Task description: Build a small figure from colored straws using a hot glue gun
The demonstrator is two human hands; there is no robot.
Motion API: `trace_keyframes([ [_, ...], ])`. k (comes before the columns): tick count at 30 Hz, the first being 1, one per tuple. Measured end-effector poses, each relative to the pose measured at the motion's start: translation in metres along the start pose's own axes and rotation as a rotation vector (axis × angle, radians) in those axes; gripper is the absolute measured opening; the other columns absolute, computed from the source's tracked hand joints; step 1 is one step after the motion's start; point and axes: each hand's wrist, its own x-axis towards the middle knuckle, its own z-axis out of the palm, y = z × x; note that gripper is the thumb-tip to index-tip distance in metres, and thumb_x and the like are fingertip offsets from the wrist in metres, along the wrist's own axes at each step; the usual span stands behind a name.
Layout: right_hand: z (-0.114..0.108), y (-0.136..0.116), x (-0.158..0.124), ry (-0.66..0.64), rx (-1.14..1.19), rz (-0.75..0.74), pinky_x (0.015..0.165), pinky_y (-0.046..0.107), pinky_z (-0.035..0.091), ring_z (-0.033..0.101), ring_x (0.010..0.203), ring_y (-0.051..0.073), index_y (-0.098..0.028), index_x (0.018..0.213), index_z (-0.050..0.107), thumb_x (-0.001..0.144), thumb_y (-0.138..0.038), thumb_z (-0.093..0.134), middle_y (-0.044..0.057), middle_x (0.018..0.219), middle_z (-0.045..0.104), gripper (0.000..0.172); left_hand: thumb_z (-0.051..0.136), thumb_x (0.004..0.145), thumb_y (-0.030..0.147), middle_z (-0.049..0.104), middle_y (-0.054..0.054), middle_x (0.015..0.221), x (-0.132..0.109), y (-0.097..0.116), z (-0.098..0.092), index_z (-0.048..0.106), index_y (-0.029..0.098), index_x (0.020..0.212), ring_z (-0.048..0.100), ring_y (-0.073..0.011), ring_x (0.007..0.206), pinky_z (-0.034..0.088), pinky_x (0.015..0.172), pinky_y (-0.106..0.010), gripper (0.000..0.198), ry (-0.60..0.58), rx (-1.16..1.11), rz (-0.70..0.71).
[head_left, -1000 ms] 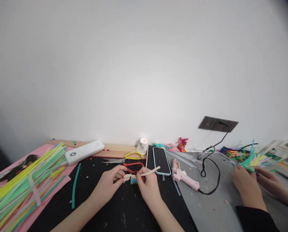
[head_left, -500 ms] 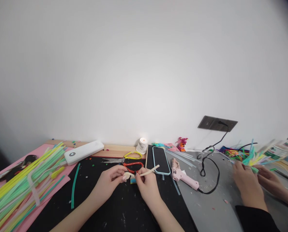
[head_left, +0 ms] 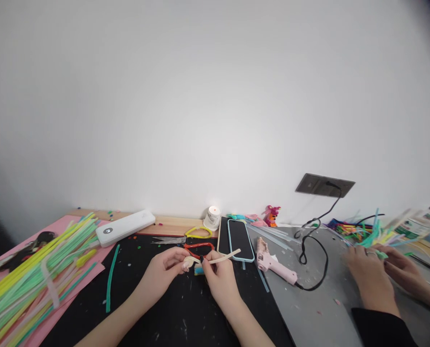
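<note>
Strip [head_left: 227,257] in left fingers [head_left: 176,255] and right fingers [head_left: 209,271], bottle label [head_left: 411,229] illegible

Looks like a craft corner to me: a desk [head_left: 178,224] against a white wall [head_left: 200,106], coloured craft stems [head_left: 65,258] heaped left, scissors [head_left: 170,240] midway, a pink glue gun [head_left: 277,268] right, near a wall socket [head_left: 314,185]

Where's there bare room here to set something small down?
Room shows on the black mat between the teal strip and left hand, and on the grey surface between the glue gun and the co-worker's sleeve, apart from scraps. It is crowded around the scissors and phone, and at far left, with the strip bundle.
</note>
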Motion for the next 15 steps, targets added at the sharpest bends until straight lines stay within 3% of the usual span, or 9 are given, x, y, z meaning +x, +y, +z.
trace_keyframes([
  [6,-0.006,0.004,0.004,-0.004,0.052,0.047,0.051,0.023,0.031,0.042,0.051,0.012,-0.019,0.059,0.050,0.080,-0.021,0.051,-0.006,0.053,0.041,0.022,0.069,0.069,0.029,0.076,-0.005,0.078,0.000,-0.001,-0.002,0.071,0.017,0.083,0.070,-0.0216,0.075,0.055,0.071,-0.032,0.018,0.041,0.025,-0.011],
  [9,-0.012,0.006,0.004,-0.037,-0.049,0.000,0.060,0.024,0.038,0.053,0.063,0.015,-0.019,0.073,0.061,0.074,-0.013,0.060,-0.002,0.066,0.055,0.006,0.072,0.068,0.035,0.077,-0.006,0.081,0.003,-0.002,-0.007,0.072,0.017,0.086,0.071,-0.0230,0.075,0.056,0.073,-0.035,0.025,0.132,0.024,-0.027],
  [12,-0.016,0.008,0.003,-0.149,-0.136,-0.089,0.077,0.030,0.042,0.059,0.086,0.022,-0.022,0.089,0.067,0.068,-0.004,0.061,0.003,0.089,0.067,0.029,0.075,0.063,0.040,0.078,-0.007,0.084,0.005,-0.001,-0.011,0.072,0.017,0.086,0.073,-0.0251,0.076,0.058,0.075,-0.039,0.033,0.226,-0.001,-0.037],
  [15,-0.015,0.008,0.002,-0.203,-0.135,-0.128,0.082,0.033,0.043,0.060,0.089,0.023,-0.023,0.090,0.069,0.067,0.002,0.056,0.004,0.092,0.069,0.036,0.076,0.059,0.042,0.078,-0.007,0.085,0.006,0.000,-0.012,0.072,0.017,0.085,0.073,-0.0263,0.076,0.059,0.075,-0.041,0.036,0.266,-0.023,-0.044],
])
